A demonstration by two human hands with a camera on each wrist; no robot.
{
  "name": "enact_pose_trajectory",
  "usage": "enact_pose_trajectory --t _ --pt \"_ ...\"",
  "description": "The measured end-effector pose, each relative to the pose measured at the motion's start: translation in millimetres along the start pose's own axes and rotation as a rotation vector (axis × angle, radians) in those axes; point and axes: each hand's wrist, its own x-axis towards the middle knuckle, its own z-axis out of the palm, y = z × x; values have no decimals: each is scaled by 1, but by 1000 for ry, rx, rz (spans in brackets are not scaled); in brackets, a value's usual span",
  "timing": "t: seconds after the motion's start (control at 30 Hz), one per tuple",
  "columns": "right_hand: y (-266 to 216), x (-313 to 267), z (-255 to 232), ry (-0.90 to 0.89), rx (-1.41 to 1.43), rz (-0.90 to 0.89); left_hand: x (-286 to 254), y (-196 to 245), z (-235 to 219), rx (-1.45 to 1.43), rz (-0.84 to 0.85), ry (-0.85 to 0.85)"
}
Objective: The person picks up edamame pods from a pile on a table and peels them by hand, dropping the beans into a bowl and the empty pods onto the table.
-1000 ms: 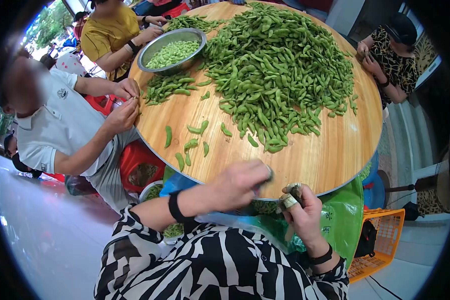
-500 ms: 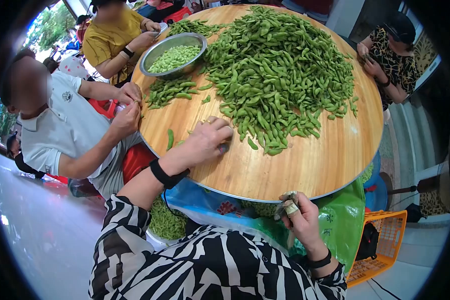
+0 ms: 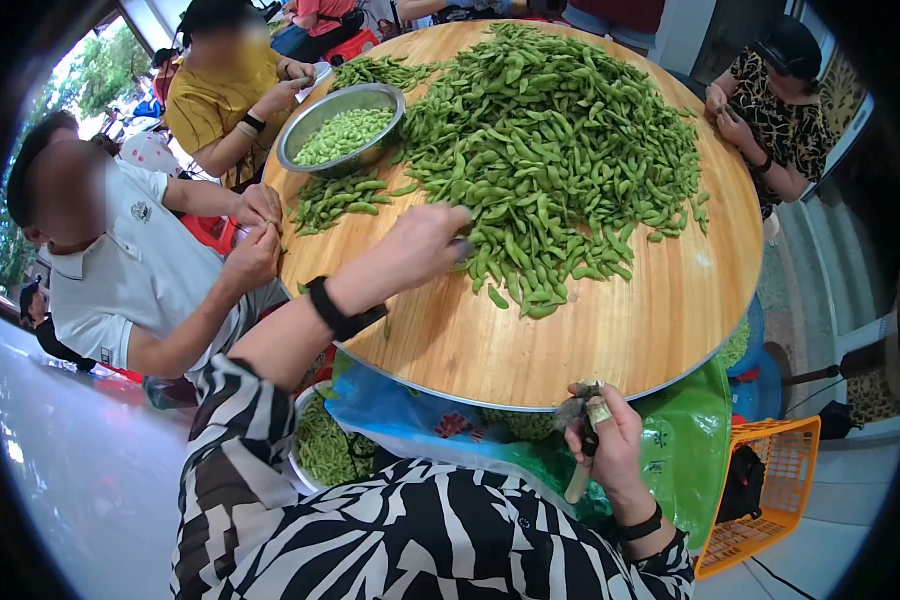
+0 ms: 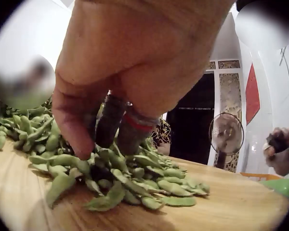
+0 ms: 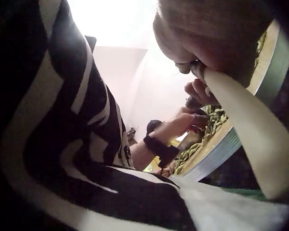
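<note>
In the head view my left hand reaches to the near-left edge of a big heap of green soybean pods. The left wrist view shows this hand from close up, thumb and dark-wrapped fingers pointing down among pods. By the table's near edge my right hand grips a tool with a pale, smooth handle; its working end is hidden in the hand. That handle slants across the right wrist view. Light wrapping covers a right finger.
A metal bowl of shelled beans stands on the round wooden table, with loose pods beside it. People sit left and right. Below are a tub of pods, a green plastic sheet and an orange crate.
My left hand has swept from the near edge over the loose pods on the left, then forward to the heap. My right hand stays near the table edge with its tool.
</note>
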Motion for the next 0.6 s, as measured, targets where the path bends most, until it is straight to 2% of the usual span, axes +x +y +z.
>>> enact_pose_trajectory --t 0.1,0.2,0.23,0.27,0.33,0.37,0.43,0.47,0.53,0.6 --pt "-3 -2 1 -3 -14 4 21 -6 34 -22 -4 7" --pt "-2 -6 -7 10 -38 19 9 -14 47 13 60 15" --pt "-1 -8 -10 24 -45 31 1 -13 43 11 -14 -58" --pt "0 -8 -11 30 -38 33 -7 -13 39 12 -9 -66" --pt "-1 -6 -13 12 -49 72 -19 -11 30 -157 -155 -151" --pt "1 -4 -14 -26 -44 41 -23 -7 26 -156 -151 -159" --pt "-5 -2 -8 -46 -18 54 -25 9 15 -759 -493 -239" --pt "-9 0 -4 -71 1 64 -28 20 12 -761 -482 -251" --pt "-17 6 4 -85 7 66 -35 45 13 -1226 -523 -282" --pt "-19 10 10 -141 81 55 -39 68 22 -1332 -511 -333"
